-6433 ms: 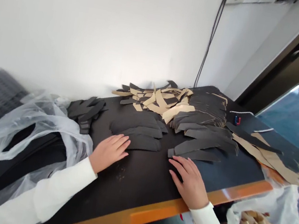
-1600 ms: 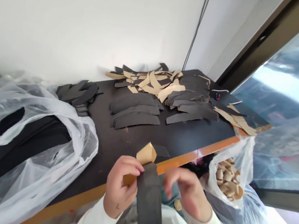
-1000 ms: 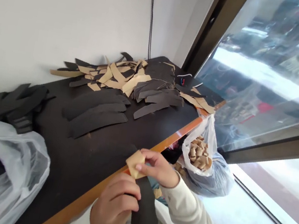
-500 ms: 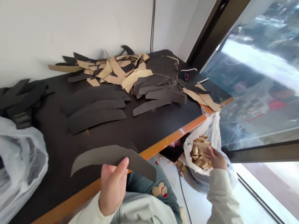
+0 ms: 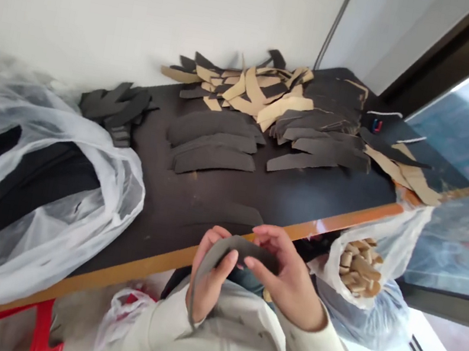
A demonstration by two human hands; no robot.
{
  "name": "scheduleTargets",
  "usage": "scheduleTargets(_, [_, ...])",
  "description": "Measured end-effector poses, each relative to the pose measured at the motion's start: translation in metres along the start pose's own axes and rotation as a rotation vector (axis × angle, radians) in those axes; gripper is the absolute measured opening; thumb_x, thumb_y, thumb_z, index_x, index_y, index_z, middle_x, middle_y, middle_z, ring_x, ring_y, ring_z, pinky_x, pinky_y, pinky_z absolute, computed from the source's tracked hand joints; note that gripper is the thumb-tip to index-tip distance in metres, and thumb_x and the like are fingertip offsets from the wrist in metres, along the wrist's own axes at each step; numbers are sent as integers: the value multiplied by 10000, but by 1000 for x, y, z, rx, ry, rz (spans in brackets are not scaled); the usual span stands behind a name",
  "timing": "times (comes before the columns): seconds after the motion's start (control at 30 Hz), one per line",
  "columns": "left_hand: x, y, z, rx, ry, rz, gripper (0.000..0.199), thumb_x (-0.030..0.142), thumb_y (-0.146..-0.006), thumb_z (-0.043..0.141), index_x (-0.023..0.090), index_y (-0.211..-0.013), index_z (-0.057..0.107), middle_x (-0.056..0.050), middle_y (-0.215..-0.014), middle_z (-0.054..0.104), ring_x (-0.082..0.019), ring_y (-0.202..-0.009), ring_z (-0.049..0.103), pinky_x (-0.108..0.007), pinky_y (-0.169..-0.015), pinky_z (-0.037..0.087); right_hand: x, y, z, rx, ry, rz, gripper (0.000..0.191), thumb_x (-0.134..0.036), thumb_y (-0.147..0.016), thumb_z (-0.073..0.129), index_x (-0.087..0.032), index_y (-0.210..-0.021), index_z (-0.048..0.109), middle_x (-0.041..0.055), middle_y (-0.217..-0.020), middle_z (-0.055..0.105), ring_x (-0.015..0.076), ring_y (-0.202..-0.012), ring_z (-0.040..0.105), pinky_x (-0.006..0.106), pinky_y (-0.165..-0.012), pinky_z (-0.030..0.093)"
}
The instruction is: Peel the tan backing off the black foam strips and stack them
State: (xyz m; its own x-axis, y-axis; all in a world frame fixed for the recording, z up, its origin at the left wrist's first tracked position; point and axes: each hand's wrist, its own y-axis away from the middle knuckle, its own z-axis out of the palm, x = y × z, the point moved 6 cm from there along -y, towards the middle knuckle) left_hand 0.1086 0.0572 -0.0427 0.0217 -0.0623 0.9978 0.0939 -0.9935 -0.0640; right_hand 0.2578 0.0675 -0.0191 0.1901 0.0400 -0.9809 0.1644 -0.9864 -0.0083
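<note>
A curved dark grey strip (image 5: 224,256) is bent between my two hands, just in front of the table's edge. My left hand (image 5: 212,276) grips its left part, thumb on the near face and fingers behind. At the strip's right end, my right hand (image 5: 289,277) has thumb and forefinger around it, near the edges. Another dark strip (image 5: 228,215) lies flat on the table just beyond my hands. Farther back is a row of overlapping dark strips (image 5: 215,157), with a fanned stack of similar strips (image 5: 320,145) to its right.
A white plastic bag (image 5: 125,181) holding black pieces stands on the table (image 5: 222,194) at left. Black pieces (image 5: 115,105) lie behind it; tan and black offcuts (image 5: 253,89) pile by the wall. Below the table's right edge hangs a bag of tan scraps (image 5: 358,268).
My right hand has come away from the bag of tan scraps to the strip's right end. The strip is now bent and closer to my body. The view has turned left.
</note>
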Motion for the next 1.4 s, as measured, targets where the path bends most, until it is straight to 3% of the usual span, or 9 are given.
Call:
scheduleTargets(0.1, [14, -7, -22, 117, -193, 64, 152, 336, -898, 588, 207, -863, 515, -35, -976, 513, -156, -877, 561, -289, -789, 492, -3, -17, 6, 63, -15, 17, 298, -338, -847, 656, -282, -1087, 488, -21, -848, 564, 115, -704, 568, 231, -611, 493])
scheduleTargets(0.23, [12, -19, -64, 349, -201, -27, 215, 313, -895, 596, 228, -1042, 463, -27, -997, 527, -141, -868, 589, -278, -774, 513, 0, -45, -2, 66, 143, -27, 308, -347, -833, 657, -254, -1080, 498, -3, -861, 588, 132, -745, 590, 266, -681, 506])
scheduleTargets(0.33, [8, -29, -78, 349, -258, -36, 275, 284, -869, 633, 233, -1068, 451, -2, -935, 551, -129, -851, 599, -262, -782, 506, 2, -64, 1, 43, 279, -63, 305, -346, -836, 639, -240, -1087, 502, -2, -840, 608, 147, -786, 619, 292, -756, 510])
scheduleTargets(0.53, [5, -42, -76, 225, -604, 44, 181, 225, -881, 609, 219, -1039, 521, -18, -956, 613, -148, -885, 610, -281, -827, 482, 5, -84, 12, 3, 524, -175, 80, -269, -875, 591, -237, -948, 592, 9, -858, 638, 156, -803, 624, 288, -766, 501])
scheduleTargets(0.67, [1, -46, -74, 228, -690, 50, 299, 203, -877, 607, 208, -1145, 473, -14, -917, 615, -154, -832, 620, -283, -777, 493, 10, -86, 18, -71, 552, -233, 95, -268, -885, 601, -233, -943, 667, 29, -896, 656, 170, -839, 633, 304, -791, 499])
scheduleTargets(1.4, [-7, -52, -71, 230, -687, -31, 339, 175, -832, 640, 217, -1105, 443, -2, -889, 604, -146, -798, 630, -269, -741, 494, 20, -89, 16, -63, 574, -113, 146, -328, -881, 618, -260, -957, 722, 19, -892, 663, 162, -804, 648, 289, -754, 508])
